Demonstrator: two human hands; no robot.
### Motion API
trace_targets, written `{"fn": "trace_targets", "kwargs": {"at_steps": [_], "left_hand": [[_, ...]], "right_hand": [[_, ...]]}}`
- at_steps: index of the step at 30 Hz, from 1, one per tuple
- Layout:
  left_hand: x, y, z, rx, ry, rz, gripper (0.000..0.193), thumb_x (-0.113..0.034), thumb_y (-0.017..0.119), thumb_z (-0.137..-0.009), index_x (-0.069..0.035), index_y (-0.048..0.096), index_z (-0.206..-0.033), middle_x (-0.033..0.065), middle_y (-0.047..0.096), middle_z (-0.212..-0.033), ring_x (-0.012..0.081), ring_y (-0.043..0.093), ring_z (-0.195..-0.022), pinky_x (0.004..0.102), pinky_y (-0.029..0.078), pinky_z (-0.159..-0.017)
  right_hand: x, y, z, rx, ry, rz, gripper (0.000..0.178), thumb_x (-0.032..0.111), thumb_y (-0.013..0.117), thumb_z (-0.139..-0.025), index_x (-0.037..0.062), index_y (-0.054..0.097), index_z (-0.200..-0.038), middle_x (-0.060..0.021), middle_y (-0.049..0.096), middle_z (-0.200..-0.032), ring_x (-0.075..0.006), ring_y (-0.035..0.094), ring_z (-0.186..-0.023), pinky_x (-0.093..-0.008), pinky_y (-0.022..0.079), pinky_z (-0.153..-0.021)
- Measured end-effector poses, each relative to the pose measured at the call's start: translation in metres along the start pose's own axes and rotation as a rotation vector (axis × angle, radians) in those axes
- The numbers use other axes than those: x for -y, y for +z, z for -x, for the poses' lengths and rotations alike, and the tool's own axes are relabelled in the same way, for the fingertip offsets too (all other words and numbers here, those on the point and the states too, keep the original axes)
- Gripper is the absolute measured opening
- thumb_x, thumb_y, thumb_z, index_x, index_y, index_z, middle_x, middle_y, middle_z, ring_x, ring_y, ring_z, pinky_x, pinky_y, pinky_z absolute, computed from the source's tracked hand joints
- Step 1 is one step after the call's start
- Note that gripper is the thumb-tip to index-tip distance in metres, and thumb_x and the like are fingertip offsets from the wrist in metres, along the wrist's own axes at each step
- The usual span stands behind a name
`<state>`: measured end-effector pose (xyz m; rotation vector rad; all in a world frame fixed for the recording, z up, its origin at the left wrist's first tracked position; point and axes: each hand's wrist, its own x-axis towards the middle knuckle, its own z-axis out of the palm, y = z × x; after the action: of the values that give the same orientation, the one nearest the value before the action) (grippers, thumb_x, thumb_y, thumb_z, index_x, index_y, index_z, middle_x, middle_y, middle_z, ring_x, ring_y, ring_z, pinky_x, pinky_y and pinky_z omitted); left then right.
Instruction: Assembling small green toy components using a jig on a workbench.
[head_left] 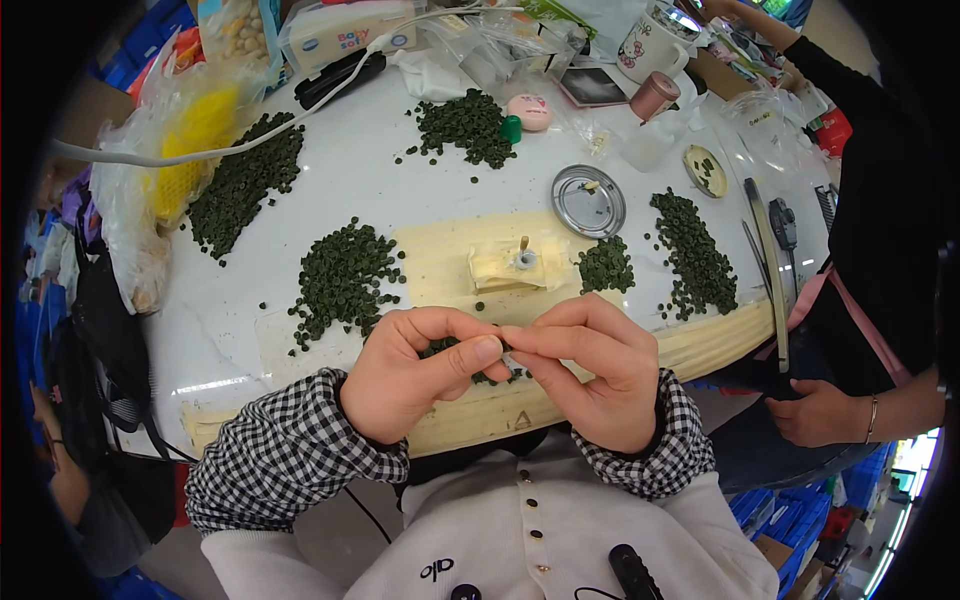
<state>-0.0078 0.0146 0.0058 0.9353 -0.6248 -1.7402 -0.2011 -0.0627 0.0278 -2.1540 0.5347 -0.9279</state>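
Observation:
My left hand (420, 365) and my right hand (595, 370) meet fingertip to fingertip above the table's near edge. Both are closed in a pinch on a tiny dark piece, mostly hidden by the fingers; it looks like the small dark green round pieces lying about. Some of those pieces show under my hands. Just beyond stands a small block wrapped in cream tape (505, 265), with a short peg and a pale tube end on top. A pile of green pieces (345, 280) lies to its left, a smaller pile (606, 265) to its right.
More piles of green pieces lie at the far left (245, 185), the back (468, 128) and the right (690, 255). A round metal lid (588, 201) sits beyond the block. A white cable (250, 145) crosses the back left. Another person's hand (820, 412) rests at the right.

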Motion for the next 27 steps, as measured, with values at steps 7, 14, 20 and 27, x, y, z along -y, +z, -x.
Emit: {"fn": "trace_targets", "kwargs": {"at_steps": [7,14,20,27], "left_hand": [[0.003,-0.002,-0.002,-0.022,-0.001,-0.018,0.013,-0.012,0.062,-0.094,-0.001,0.064,-0.1,0.0085,0.069,-0.086,0.0021,0.041,-0.054,0.0183,0.031,-0.048],[0.001,0.002,-0.001,-0.042,0.044,-0.022,0.016,-0.012,0.068,-0.09,-0.001,0.066,-0.101,0.0035,0.069,-0.085,0.001,0.044,-0.059,0.0166,0.034,-0.052],[0.005,0.0,-0.001,-0.075,0.114,-0.107,0.016,-0.012,0.07,-0.088,-0.001,0.069,-0.099,0.0002,0.068,-0.085,0.0011,0.049,-0.065,0.0185,0.042,-0.06],[-0.001,0.007,0.001,-0.157,0.224,-0.364,0.016,-0.009,0.071,-0.087,0.001,0.071,-0.099,-0.0086,0.05,-0.065,-0.0003,0.043,-0.064,0.0179,0.04,-0.062]], "right_hand": [[0.0,0.007,0.002,-0.069,0.0,0.038,0.025,-0.006,0.074,-0.075,0.0031,0.072,-0.099,-0.0071,0.062,-0.084,-0.0159,0.06,-0.071,-0.0253,0.048,-0.061],[-0.002,0.008,-0.002,-0.103,-0.013,0.035,0.023,-0.007,0.074,-0.075,0.0008,0.071,-0.097,-0.0085,0.062,-0.084,-0.0171,0.063,-0.071,-0.0258,0.05,-0.061],[-0.004,0.009,-0.001,-0.094,0.023,-0.036,0.023,-0.008,0.073,-0.075,0.0,0.071,-0.096,-0.0095,0.063,-0.085,-0.0166,0.063,-0.072,-0.0251,0.051,-0.063],[-0.007,0.012,0.001,-0.127,0.043,-0.075,0.023,-0.008,0.073,-0.075,-0.0003,0.071,-0.096,-0.0099,0.064,-0.086,-0.016,0.063,-0.072,-0.0246,0.051,-0.063]]}}
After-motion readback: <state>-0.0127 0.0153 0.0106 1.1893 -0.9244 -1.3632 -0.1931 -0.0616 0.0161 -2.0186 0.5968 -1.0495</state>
